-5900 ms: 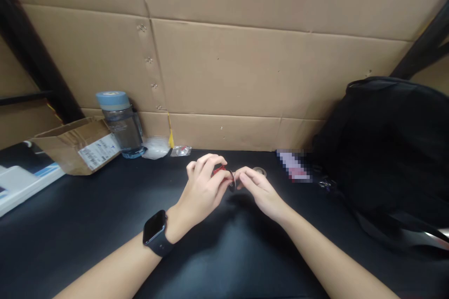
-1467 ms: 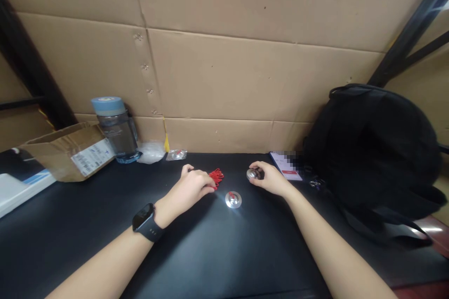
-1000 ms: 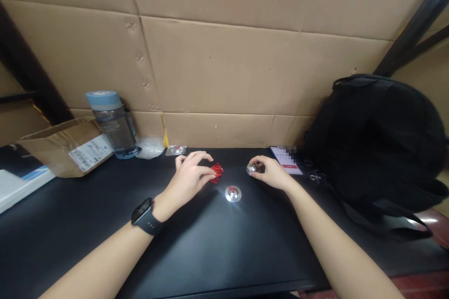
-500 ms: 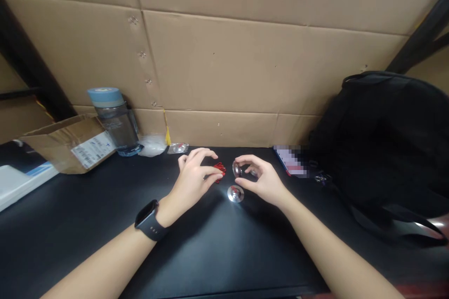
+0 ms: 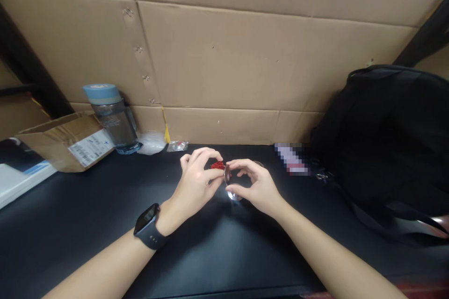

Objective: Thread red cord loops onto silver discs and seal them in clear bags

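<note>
Counter [image 5: 87, 224], black and faintly glossy, carries everything. Well off to the right of your grip slumps a black backpack [image 5: 386, 140]; well off to the left stand a cardboard box [image 5: 66, 142] and a blue-lidded bottle [image 5: 112, 119]. Your left hand [image 5: 196, 184] pinches a small tangle of red cord [image 5: 217, 165]. Your right hand [image 5: 254, 187] grasps a small shiny metal disc [image 5: 227, 174] on edge, just beside the cord. Directly beneath that grip a second silver disc [image 5: 234, 195] lies flat on the counter.
</note>
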The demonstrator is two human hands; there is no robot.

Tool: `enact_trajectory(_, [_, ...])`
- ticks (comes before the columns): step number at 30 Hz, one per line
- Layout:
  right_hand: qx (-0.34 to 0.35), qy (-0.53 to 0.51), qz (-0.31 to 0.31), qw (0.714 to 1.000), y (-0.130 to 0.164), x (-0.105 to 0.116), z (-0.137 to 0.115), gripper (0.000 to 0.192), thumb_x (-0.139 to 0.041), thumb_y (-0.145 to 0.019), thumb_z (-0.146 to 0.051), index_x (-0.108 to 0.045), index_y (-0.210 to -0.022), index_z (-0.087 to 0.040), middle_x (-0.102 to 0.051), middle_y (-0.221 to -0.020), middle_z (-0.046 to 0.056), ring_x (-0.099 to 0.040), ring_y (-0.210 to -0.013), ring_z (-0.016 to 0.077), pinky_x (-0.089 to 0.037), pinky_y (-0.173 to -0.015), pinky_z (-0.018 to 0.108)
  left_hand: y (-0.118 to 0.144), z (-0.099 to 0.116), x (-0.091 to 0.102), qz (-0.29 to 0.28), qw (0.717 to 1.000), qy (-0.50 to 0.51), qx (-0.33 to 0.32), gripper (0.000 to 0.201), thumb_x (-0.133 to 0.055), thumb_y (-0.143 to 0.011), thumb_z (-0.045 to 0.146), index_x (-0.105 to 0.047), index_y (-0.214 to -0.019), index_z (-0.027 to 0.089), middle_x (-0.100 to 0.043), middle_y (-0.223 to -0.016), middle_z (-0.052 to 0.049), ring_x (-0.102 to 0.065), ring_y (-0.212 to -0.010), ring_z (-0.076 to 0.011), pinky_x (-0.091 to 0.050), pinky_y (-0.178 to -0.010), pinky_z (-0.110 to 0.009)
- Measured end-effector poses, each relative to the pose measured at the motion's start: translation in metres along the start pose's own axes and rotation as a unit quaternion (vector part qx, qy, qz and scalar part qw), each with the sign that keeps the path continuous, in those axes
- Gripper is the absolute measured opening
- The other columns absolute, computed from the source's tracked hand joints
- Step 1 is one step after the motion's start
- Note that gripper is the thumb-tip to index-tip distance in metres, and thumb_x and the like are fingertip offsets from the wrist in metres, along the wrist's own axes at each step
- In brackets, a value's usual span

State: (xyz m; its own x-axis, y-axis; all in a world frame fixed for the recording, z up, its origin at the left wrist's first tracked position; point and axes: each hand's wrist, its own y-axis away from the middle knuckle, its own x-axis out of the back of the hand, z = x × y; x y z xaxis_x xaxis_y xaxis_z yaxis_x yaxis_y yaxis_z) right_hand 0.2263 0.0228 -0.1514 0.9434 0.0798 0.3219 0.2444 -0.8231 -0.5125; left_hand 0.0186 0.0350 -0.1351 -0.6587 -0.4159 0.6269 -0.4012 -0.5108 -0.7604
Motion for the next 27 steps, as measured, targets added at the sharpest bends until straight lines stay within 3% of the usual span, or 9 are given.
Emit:
enact_trajectory(10, [-0.069,-0.094,0.008,0.993,-0.001,-0.004,0.003,0.041,-0.09,-0.07,-0.034,-0.062,-0.098,-0.024,-0.073,-0.118,0.009,-0.068,-0.107,0.0257,-0.054,-0.084,0.038,-0.001,0.006,0.003,0.041,0.998,-0.036,-0.024,0.016,-0.068,-0.093,0.024,-0.076,-0.08,0.026,-0.07,-0.108,-0.005,-0.058,-0.115,-0.0263,-0.029,-0.089,-0.045])
enact_trajectory(16, [-0.161,-0.231,-0.014,0.959,0.001,-0.008,0.006,0.038,-0.083,-0.078,-0.039,-0.055,-0.1,-0.026,-0.073,-0.096,0.001,-0.065,-0.069,0.015,-0.053,-0.06,0.029,-0.001,0.007,0.007,0.04,0.995,-0.069,-0.054,0.014,-0.066,-0.094,0.022,-0.077,-0.088,0.03,-0.071,-0.104,-0.003,-0.057,-0.118,-0.026,-0.026,-0.092,-0.045])
enact_trajectory(27, [-0.18,-0.202,-0.012,0.963,0.001,-0.011,0.007,0.029,-0.084,-0.077,-0.041,-0.063,-0.089,-0.023,-0.069,-0.083,-0.001,-0.062,-0.065,0.0133,-0.051,-0.06,0.027,0.001,0.012,0.007,-0.011,0.993,-0.096,-0.068,0.016,-0.061,-0.097,0.019,-0.074,-0.09,0.024,-0.07,-0.109,-0.004,-0.054,-0.124,-0.0254,-0.026,-0.096,-0.044])
